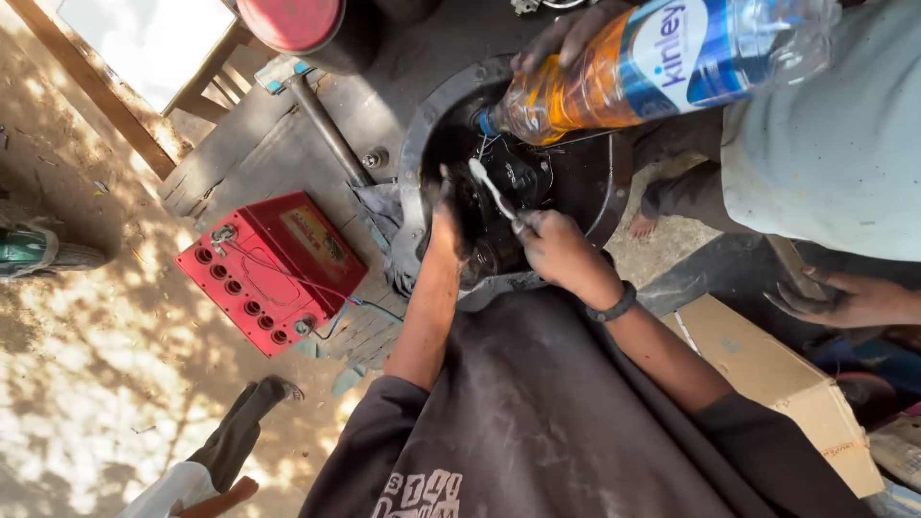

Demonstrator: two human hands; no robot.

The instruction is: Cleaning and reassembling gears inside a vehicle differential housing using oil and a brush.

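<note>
My right hand (552, 251) grips a white toothbrush (490, 186) and holds its head against a greasy black engine part (499, 192) inside a round black basin (413, 158). My left hand (447, 223) reaches into the basin and steadies the same dark part; its fingers are blackened and partly hidden. Above the basin, another person's hand (566, 34) tips a clear plastic bottle (652, 62) with orange liquid in it, neck down toward the part.
A red battery (271, 269) with several cell holes sits on the ground to the left. A cardboard box (777, 379) lies at the right, beside another person's hand (844, 297). A metal pipe (331, 129) and a red round lid (288, 21) lie behind.
</note>
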